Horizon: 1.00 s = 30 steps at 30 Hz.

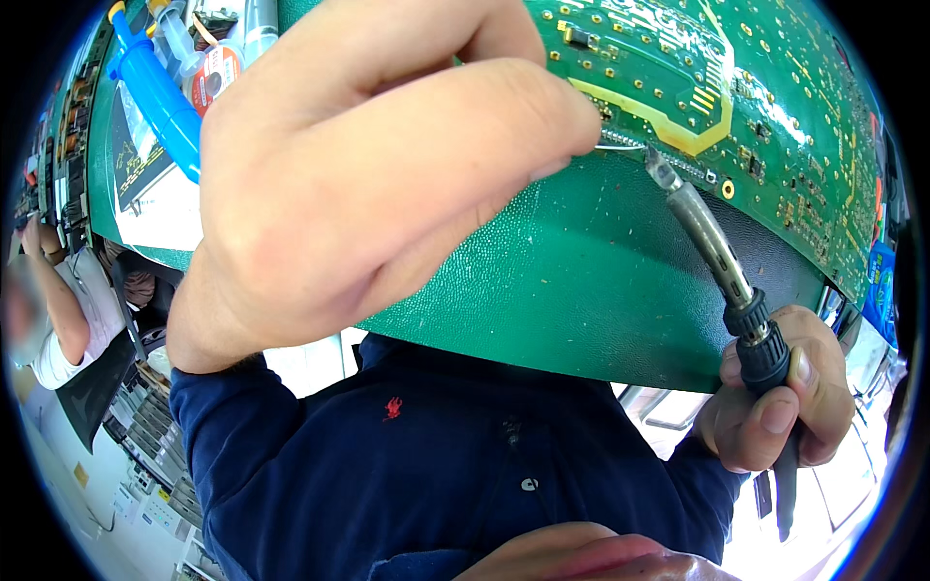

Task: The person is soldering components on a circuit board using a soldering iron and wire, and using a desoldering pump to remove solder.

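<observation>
My left hand (pixel 387 184) is closed in a pinch on a thin solder wire (pixel 620 146), which runs to a row of pins along the edge of a green circuit board (pixel 780 107). My right hand (pixel 790 397) grips a soldering iron (pixel 707 232) by its dark handle at the lower right. The iron's tip is at the pin row, beside the wire's end; whether they touch I cannot tell. The board lies on a green mat (pixel 513 290); my left fingertips are partly hidden by my own fingers.
A blue tool (pixel 145 87), syringes (pixel 257 24) and a red-labelled spool (pixel 215 79) lie at the upper left on a white sheet (pixel 155 203). Another person (pixel 63 320) sits at the far left near racks of boards. A blue object (pixel 880 290) is at the right edge.
</observation>
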Available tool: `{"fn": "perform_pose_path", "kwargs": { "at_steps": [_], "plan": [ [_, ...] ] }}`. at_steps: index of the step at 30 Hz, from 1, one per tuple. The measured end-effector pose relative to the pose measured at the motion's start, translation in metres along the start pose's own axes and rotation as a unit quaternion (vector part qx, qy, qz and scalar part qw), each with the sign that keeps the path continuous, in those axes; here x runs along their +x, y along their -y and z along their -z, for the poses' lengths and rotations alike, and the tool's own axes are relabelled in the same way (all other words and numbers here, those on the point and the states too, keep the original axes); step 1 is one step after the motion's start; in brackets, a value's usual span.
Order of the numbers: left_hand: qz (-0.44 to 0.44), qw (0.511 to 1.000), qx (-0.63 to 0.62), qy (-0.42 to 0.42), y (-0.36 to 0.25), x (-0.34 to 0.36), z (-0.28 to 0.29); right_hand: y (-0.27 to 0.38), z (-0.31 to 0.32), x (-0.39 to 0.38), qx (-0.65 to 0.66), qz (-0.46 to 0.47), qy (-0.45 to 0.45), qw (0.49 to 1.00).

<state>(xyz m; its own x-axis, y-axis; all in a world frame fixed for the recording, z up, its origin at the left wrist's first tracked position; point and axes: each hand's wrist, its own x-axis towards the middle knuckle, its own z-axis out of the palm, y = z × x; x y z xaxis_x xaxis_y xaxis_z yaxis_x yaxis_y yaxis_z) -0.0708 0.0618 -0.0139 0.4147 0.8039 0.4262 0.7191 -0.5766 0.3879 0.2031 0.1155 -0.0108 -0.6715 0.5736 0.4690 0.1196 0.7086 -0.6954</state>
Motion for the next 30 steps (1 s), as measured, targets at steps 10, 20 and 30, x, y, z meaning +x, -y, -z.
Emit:
{"fn": "perform_pose_path", "kwargs": {
  "at_steps": [10, 20, 30],
  "plan": [
    [-0.009, 1.0, -0.003, 0.0, 0.001, 0.001, 0.0, -0.005, 0.004, 0.003, 0.02, 0.026, 0.02, 0.999],
    [0.016, 1.0, 0.003, -0.014, -0.002, 0.001, 0.0, 0.0, -0.002, 0.0, -0.003, 0.0, -0.004, 1.0],
    [0.095, 0.991, -0.017, -0.092, -0.007, -0.01, -0.003, 0.007, -0.013, 0.0, -0.033, -0.014, -0.057, 0.998]
  ]
}}
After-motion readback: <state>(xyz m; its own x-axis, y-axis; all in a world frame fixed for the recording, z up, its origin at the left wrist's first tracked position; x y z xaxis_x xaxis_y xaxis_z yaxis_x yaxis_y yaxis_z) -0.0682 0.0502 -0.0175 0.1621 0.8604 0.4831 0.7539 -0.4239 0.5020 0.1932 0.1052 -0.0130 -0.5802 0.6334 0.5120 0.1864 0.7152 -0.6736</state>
